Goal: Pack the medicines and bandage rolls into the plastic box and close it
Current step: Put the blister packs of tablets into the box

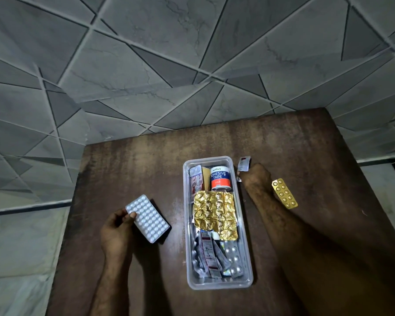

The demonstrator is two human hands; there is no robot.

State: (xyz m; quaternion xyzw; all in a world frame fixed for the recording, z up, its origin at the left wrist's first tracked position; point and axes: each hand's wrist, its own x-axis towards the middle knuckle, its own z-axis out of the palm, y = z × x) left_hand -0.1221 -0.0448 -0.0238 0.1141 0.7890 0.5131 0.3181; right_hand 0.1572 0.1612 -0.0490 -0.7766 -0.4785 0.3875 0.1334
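A clear plastic box (244,236) stands open on the brown table (146,167). Inside it lie an adhesive tape roll (220,178), a gold foil blister sheet (214,214) and several silver strips (217,258). My left hand (116,231) holds a white tablet blister pack (148,218) by its near corner, left of the box. My right hand (257,179) pinches a small silver and red strip (244,163) just beside the box's far right rim. A gold blister strip (284,193) lies on the table to the right of that hand.
The table's far edge meets a grey tiled floor with dark lines (169,65). No lid for the box is in view. My forearms cross the table's near side.
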